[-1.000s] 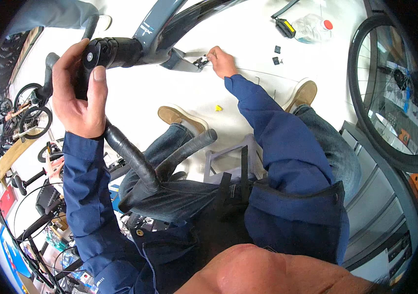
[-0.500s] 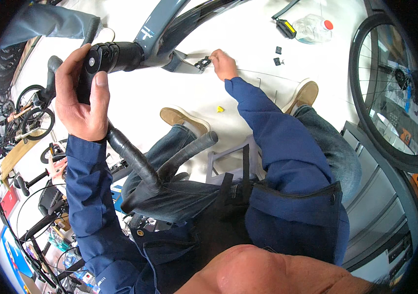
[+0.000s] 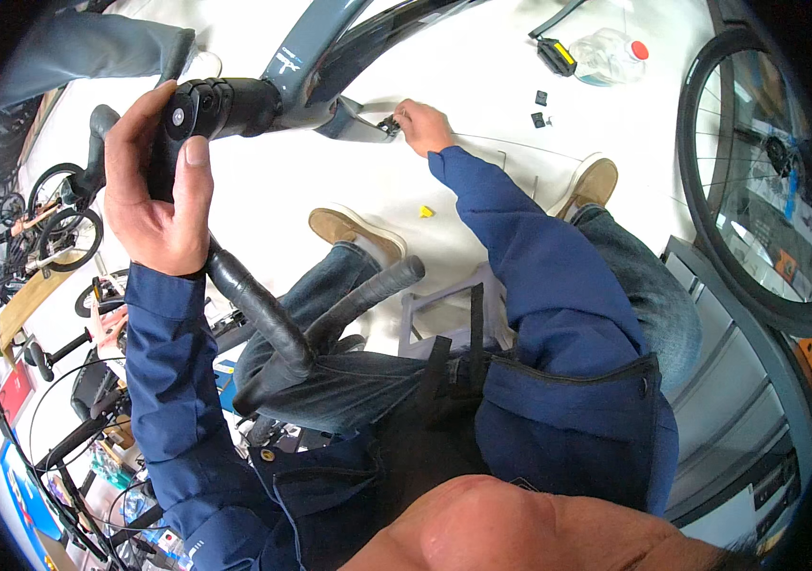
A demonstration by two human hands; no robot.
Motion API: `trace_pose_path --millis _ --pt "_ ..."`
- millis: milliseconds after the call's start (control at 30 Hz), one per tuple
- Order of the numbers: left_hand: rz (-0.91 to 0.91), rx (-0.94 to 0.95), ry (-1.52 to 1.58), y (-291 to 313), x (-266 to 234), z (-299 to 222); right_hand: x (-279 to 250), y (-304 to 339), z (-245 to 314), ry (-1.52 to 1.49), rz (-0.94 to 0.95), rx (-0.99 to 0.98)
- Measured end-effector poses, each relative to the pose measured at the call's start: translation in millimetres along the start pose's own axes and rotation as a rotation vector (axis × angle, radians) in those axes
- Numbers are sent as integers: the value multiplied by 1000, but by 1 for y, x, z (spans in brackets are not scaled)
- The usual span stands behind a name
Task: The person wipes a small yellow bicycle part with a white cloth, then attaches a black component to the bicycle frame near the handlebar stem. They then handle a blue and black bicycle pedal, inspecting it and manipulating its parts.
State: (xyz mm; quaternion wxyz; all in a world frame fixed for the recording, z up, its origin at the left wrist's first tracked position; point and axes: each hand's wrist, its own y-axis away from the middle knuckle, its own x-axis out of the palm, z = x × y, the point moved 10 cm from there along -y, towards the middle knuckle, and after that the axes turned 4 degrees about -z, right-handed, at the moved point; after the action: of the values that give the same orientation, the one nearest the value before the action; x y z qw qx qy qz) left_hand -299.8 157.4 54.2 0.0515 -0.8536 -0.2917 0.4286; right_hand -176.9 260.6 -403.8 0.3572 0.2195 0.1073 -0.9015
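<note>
The left hand (image 3: 158, 224) gripped the black handlebar (image 3: 256, 300) beside the stem (image 3: 239, 107), on the far left. Farther right, the right hand (image 3: 425, 128) pinched a small black part (image 3: 388, 125) at the end of the gray bike fork (image 3: 344, 122). A little yellow piece (image 3: 426, 211) lay on the floor (image 3: 277, 181), nearer, between two brown shoes (image 3: 335, 225).

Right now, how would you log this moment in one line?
Left hand: gripping handlebar | right hand: at small black part near fork | floor: yellow piece, bottle

A grey cabinet (image 3: 725, 381) borders the bright white floor (image 3: 506, 81).
</note>
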Motion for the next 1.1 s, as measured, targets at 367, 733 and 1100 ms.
trace_pose_path --millis 367,733,1100 --pt "5 10 -18 0 1 0 -11 -6 -4 40 -23 0" --pt "-1 8 -7 1 0 3 -17 -2 -19 -41 -76 83" --pt "1 -10 2 2 0 6 -16 -3 -10 42 -51 53"
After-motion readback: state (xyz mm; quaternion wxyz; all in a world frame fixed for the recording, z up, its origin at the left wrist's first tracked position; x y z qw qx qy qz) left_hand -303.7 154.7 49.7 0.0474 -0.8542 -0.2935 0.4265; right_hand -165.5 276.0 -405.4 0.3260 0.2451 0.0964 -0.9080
